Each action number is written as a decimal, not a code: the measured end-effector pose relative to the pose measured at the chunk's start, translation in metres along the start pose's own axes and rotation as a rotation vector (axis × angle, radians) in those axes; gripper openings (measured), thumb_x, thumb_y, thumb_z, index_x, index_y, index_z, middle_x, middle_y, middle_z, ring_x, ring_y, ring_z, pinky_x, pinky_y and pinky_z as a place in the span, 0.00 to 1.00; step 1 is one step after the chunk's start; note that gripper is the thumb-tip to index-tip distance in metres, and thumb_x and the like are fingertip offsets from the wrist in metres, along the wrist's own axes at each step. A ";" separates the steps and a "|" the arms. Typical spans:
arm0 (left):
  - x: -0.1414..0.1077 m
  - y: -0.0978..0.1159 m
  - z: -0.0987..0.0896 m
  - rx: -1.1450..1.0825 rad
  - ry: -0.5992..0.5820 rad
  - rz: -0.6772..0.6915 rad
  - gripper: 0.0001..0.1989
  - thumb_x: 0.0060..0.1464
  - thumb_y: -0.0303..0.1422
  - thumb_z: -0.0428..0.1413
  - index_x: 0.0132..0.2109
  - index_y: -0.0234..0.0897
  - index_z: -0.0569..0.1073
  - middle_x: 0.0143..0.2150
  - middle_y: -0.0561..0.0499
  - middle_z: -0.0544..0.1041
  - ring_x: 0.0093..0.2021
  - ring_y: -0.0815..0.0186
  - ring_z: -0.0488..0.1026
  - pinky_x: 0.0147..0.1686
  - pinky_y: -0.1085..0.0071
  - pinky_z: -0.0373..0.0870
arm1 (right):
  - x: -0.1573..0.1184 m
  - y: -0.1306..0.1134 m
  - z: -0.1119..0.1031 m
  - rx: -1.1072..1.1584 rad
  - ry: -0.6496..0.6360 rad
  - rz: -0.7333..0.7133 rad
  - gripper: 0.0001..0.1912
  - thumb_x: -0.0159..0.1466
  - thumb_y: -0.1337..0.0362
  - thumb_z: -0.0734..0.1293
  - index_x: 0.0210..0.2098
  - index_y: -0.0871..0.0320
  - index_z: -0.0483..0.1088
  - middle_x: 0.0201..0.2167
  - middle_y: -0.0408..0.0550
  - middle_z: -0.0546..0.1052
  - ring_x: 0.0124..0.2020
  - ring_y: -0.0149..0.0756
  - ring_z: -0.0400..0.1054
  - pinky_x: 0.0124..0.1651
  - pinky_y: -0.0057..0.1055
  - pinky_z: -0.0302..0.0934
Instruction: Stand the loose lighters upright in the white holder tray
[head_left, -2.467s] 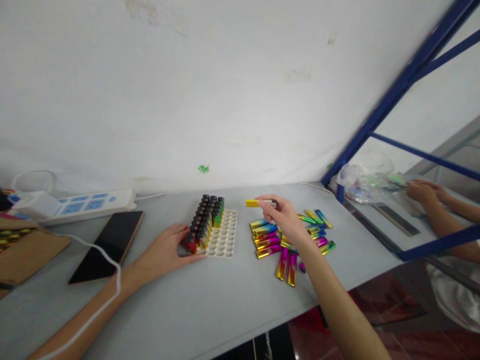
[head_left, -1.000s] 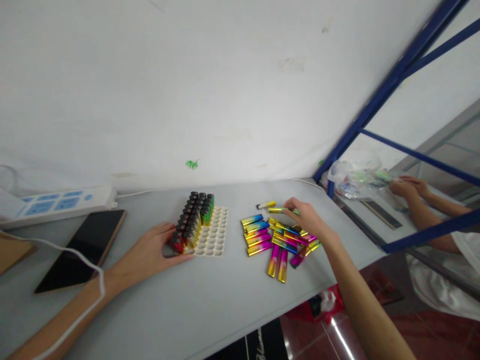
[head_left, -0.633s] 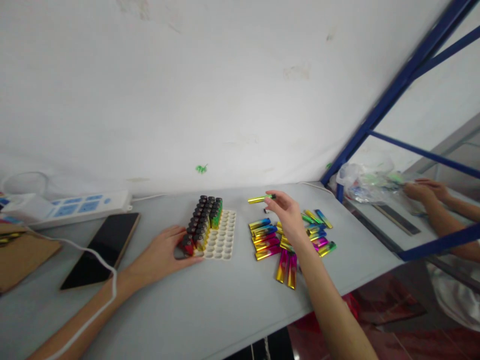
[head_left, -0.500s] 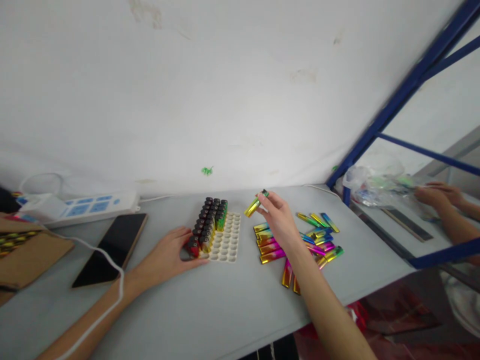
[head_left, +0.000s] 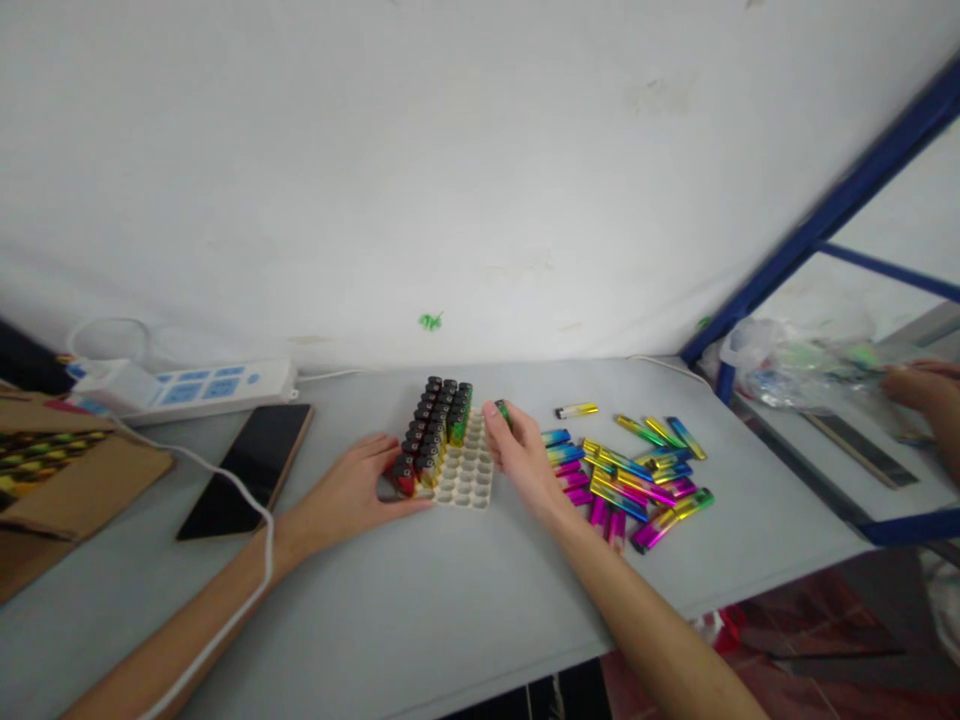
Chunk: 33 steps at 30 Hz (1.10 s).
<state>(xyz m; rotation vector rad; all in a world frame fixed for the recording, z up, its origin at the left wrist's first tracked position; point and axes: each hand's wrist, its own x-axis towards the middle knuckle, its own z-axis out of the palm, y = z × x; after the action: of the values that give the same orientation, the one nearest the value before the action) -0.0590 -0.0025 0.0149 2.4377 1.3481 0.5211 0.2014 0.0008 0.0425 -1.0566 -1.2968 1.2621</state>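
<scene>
A pale tray (head_left: 466,478) with rows of round holes stands on the grey table. Black-topped lighters (head_left: 431,425) fill its left part upright, some with red, yellow or green bodies. My left hand (head_left: 367,485) rests at the tray's near left corner, thumb along the front edge and fingers apart, against a red lighter (head_left: 405,482). Over the tray's right edge, my right hand (head_left: 521,455) is closed on a green lighter (head_left: 503,409), mostly hidden by the fingers. Shiny multicoloured lighters (head_left: 630,485) lie in a loose pile to the right of that hand.
A black phone (head_left: 244,470), a white power strip (head_left: 217,390) and an open cardboard box (head_left: 112,480) are at the left. A white cable crosses my left forearm. At the right are a blue metal frame (head_left: 832,210), clear plastic bags (head_left: 795,365) and another person's hand (head_left: 926,385).
My right hand has moved left and down to the tray with its lighter. A yellow-and-silver lighter now shows behind the pile. The whole view has shifted slightly.
</scene>
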 end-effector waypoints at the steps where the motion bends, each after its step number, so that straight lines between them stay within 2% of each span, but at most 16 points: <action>1: 0.000 -0.001 0.000 0.000 -0.001 0.001 0.26 0.56 0.59 0.67 0.44 0.41 0.83 0.45 0.45 0.85 0.49 0.49 0.81 0.54 0.55 0.78 | -0.001 0.000 0.000 -0.071 0.032 -0.032 0.33 0.70 0.32 0.66 0.27 0.51 0.57 0.22 0.35 0.55 0.25 0.30 0.49 0.28 0.31 0.44; 4: 0.000 -0.002 0.001 -0.009 -0.006 0.002 0.26 0.57 0.59 0.68 0.45 0.40 0.84 0.47 0.43 0.86 0.50 0.48 0.81 0.56 0.54 0.78 | -0.003 -0.001 -0.001 -0.220 0.106 -0.090 0.30 0.72 0.39 0.65 0.24 0.52 0.55 0.22 0.36 0.55 0.27 0.31 0.50 0.31 0.33 0.44; 9: 0.001 -0.001 0.001 -0.008 -0.001 -0.032 0.27 0.55 0.59 0.67 0.44 0.38 0.84 0.46 0.40 0.86 0.50 0.45 0.82 0.57 0.50 0.79 | -0.005 0.002 -0.001 -0.303 0.147 -0.110 0.23 0.69 0.48 0.64 0.24 0.51 0.56 0.21 0.35 0.57 0.27 0.31 0.52 0.32 0.33 0.45; 14: 0.001 0.003 -0.002 -0.020 0.000 -0.030 0.25 0.56 0.58 0.67 0.43 0.40 0.84 0.46 0.42 0.87 0.50 0.46 0.82 0.58 0.53 0.78 | -0.005 0.008 -0.001 -0.301 0.144 -0.106 0.25 0.74 0.41 0.64 0.29 0.52 0.61 0.23 0.35 0.61 0.28 0.32 0.57 0.32 0.31 0.50; 18: 0.000 0.005 -0.004 -0.015 -0.016 -0.040 0.25 0.56 0.59 0.67 0.41 0.41 0.82 0.46 0.44 0.86 0.48 0.50 0.82 0.54 0.58 0.79 | -0.006 0.012 -0.003 -0.303 0.047 -0.095 0.21 0.77 0.40 0.62 0.39 0.50 0.65 0.26 0.36 0.69 0.28 0.35 0.65 0.34 0.31 0.59; 21: 0.001 0.006 -0.004 0.000 -0.010 -0.031 0.24 0.56 0.58 0.67 0.39 0.41 0.81 0.44 0.45 0.85 0.48 0.51 0.81 0.53 0.58 0.78 | -0.006 0.010 -0.007 -0.400 0.004 -0.211 0.17 0.79 0.46 0.61 0.42 0.51 0.67 0.35 0.44 0.78 0.35 0.38 0.73 0.40 0.34 0.67; 23: 0.001 0.006 -0.004 0.000 -0.013 -0.019 0.24 0.56 0.58 0.68 0.39 0.40 0.81 0.44 0.45 0.85 0.48 0.50 0.81 0.53 0.57 0.77 | -0.005 0.007 -0.009 -0.519 0.040 -0.365 0.16 0.79 0.49 0.63 0.42 0.53 0.70 0.43 0.51 0.80 0.45 0.42 0.76 0.48 0.36 0.69; 24: 0.001 0.006 -0.003 -0.004 -0.012 -0.013 0.24 0.56 0.58 0.68 0.39 0.40 0.81 0.43 0.45 0.84 0.48 0.50 0.81 0.53 0.57 0.77 | -0.005 0.006 -0.011 -0.583 0.057 -0.433 0.16 0.79 0.50 0.64 0.41 0.53 0.71 0.44 0.52 0.79 0.47 0.43 0.75 0.49 0.36 0.69; 26: 0.001 0.006 -0.002 -0.010 0.000 -0.006 0.23 0.57 0.57 0.68 0.40 0.39 0.81 0.44 0.45 0.84 0.48 0.50 0.81 0.53 0.57 0.77 | -0.004 0.006 -0.013 -0.694 0.051 -0.478 0.17 0.79 0.51 0.65 0.36 0.53 0.71 0.38 0.50 0.78 0.41 0.41 0.74 0.46 0.34 0.68; 29: 0.000 0.005 -0.001 -0.005 0.001 -0.006 0.24 0.58 0.57 0.67 0.40 0.39 0.81 0.44 0.44 0.84 0.48 0.50 0.80 0.53 0.56 0.78 | -0.003 0.009 -0.013 -0.776 -0.018 -0.396 0.19 0.80 0.53 0.64 0.33 0.53 0.68 0.27 0.42 0.74 0.28 0.35 0.68 0.37 0.31 0.62; 33: 0.000 0.004 -0.001 -0.020 -0.017 -0.020 0.25 0.57 0.58 0.67 0.41 0.39 0.81 0.45 0.44 0.85 0.49 0.50 0.81 0.55 0.56 0.78 | 0.000 0.017 -0.009 -0.796 -0.067 -0.357 0.15 0.80 0.56 0.65 0.36 0.53 0.68 0.28 0.43 0.77 0.28 0.36 0.70 0.37 0.30 0.60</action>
<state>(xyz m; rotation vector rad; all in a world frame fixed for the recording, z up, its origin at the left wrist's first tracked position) -0.0563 -0.0045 0.0177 2.4047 1.3525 0.5058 0.2096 0.0031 0.0255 -1.2352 -2.0092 0.5000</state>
